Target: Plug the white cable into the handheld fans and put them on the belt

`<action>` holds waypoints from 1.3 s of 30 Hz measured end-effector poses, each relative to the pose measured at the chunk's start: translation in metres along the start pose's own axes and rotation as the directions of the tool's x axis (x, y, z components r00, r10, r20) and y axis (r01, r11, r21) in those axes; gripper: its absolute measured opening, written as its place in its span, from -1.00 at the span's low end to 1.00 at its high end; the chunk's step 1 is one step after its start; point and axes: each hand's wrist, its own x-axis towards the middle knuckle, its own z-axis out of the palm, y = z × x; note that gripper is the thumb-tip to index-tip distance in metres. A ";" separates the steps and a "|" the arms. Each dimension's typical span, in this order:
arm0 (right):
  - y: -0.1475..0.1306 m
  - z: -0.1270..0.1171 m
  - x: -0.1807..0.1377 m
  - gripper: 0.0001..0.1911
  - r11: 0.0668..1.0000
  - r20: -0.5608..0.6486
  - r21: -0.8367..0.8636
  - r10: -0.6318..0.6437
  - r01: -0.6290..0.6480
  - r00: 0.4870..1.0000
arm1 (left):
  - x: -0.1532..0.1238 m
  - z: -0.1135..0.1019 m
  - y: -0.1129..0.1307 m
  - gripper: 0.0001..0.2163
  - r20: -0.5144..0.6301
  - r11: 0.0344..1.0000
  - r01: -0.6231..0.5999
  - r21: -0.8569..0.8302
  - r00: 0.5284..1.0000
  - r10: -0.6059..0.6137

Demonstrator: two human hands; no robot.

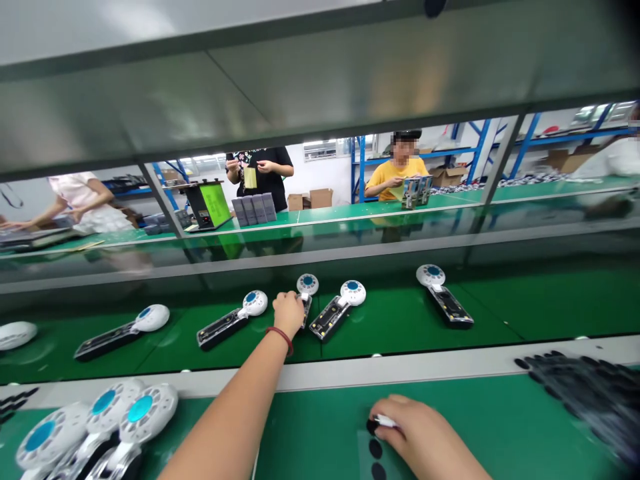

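Note:
My left hand [289, 313] reaches over the green belt, its fingers curled on a device with a round white, blue-centred head [307, 285] and a dark, open-backed handle. The hand hides part of that handle. Low in the view, my right hand [413, 427] is pinched around a slim white stick-like thing [385, 421], its exact kind unclear. At those fingertips is a black round pad [372, 425], above a clear strip bearing more black round pads [375, 449]. Right beside my left hand lies another white-headed device [330, 318], circuit board showing.
More such devices lie along the belt [500, 307], left and right. Several are piled at the lower left [143, 410]. Sheets of black pads [575, 383] lie on the right. A metal shelf [320, 80] hangs overhead. Co-workers sit or stand across the line, one in yellow [385, 177].

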 end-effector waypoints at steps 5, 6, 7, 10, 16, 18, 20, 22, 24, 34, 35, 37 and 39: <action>0.000 0.004 0.000 -0.79 0.998 0.020 -0.059 0.013 -0.012 1.000 | -0.008 0.016 0.032 -0.75 0.285 0.992 -0.127 0.005 0.951 0.121; 0.000 0.004 -0.001 -0.77 0.998 0.023 -0.057 0.011 -0.010 1.000 | -0.008 0.020 0.038 -0.76 0.355 0.995 -0.103 -0.001 0.930 0.096; 0.000 0.003 -0.001 -0.75 0.999 0.025 -0.051 0.005 -0.004 1.000 | -0.008 0.024 0.043 -0.77 0.411 0.998 -0.062 -0.009 0.910 0.060; -0.001 0.002 -0.002 -0.72 0.999 0.030 -0.029 -0.013 0.014 0.999 | -0.014 0.036 0.056 -0.77 0.516 0.990 0.102 -0.094 0.856 -0.040; -0.003 0.003 -0.004 -0.76 1.000 -0.005 0.022 0.017 -0.017 1.000 | -0.083 0.033 0.063 -0.74 0.556 0.729 0.410 -0.549 0.829 -0.048; -0.003 0.003 -0.004 -0.80 0.997 -0.015 0.074 -0.001 0.003 1.000 | -0.114 0.021 0.059 -0.76 0.514 0.597 0.449 -0.665 0.855 -0.071; 0.000 0.002 -0.005 -0.83 0.989 -0.014 0.142 -0.033 0.035 0.999 | -0.140 0.009 0.053 -0.78 0.477 0.496 0.473 -0.729 0.870 -0.129; 0.002 -0.002 -0.004 -0.85 0.974 -0.014 0.220 -0.055 0.057 0.998 | -0.160 0.001 0.044 -0.78 0.452 0.439 0.489 -0.753 0.871 -0.194; 0.005 -0.008 -0.002 -0.88 0.952 -0.034 0.301 -0.042 0.050 0.999 | -0.172 0.001 0.035 -0.76 0.438 0.425 0.499 -0.755 0.867 -0.239; -0.021 -0.027 -0.007 -0.87 0.868 -0.141 0.486 -0.039 0.103 0.989 | -0.194 0.034 0.002 -0.42 0.321 0.596 0.301 -0.745 0.944 -0.075; -0.024 -0.025 -0.008 -0.86 0.868 -0.144 0.483 -0.049 0.114 0.988 | -0.195 0.033 0.003 -0.43 0.309 0.627 0.277 -0.728 0.949 -0.061; -0.027 -0.023 -0.010 -0.83 0.875 -0.159 0.464 -0.071 0.138 0.985 | -0.197 0.031 0.005 -0.44 0.309 0.658 0.267 -0.704 0.950 -0.055; -0.027 -0.020 -0.012 -0.80 0.888 -0.174 0.431 -0.095 0.162 0.980 | -0.198 0.028 0.008 -0.45 0.321 0.675 0.279 -0.682 0.945 -0.066</action>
